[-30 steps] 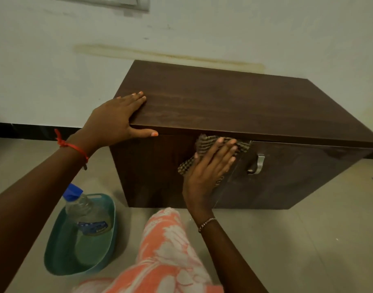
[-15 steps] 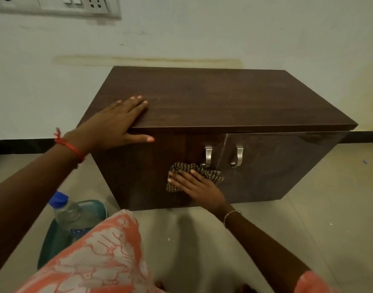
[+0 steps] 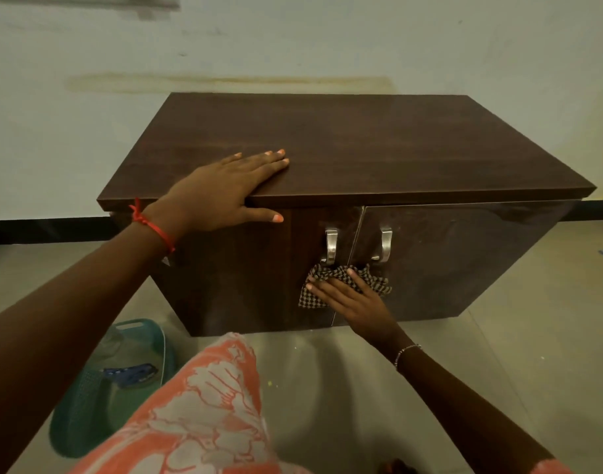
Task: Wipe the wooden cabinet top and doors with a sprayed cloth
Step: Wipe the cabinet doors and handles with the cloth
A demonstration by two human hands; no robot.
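A low dark wooden cabinet (image 3: 378,148) stands on the floor against the wall, its two doors closed, with two metal handles (image 3: 331,246) near the middle seam. My left hand (image 3: 221,193) lies flat on the front left edge of the top, thumb hooked over the edge. My right hand (image 3: 353,299) presses a brown checked cloth (image 3: 375,280) flat against the doors just below the handles, across the seam. My fingers cover much of the cloth.
A teal plastic basin (image 3: 87,415) sits on the tiled floor at the lower left and holds a clear bottle with a blue label (image 3: 129,372). My knee in orange patterned fabric (image 3: 204,412) is in front of the cabinet. Bare floor lies to the right.
My right hand slid the cloth down from the top of the left door, then rightward to the seam under the handles. The left hand stayed on the top edge.
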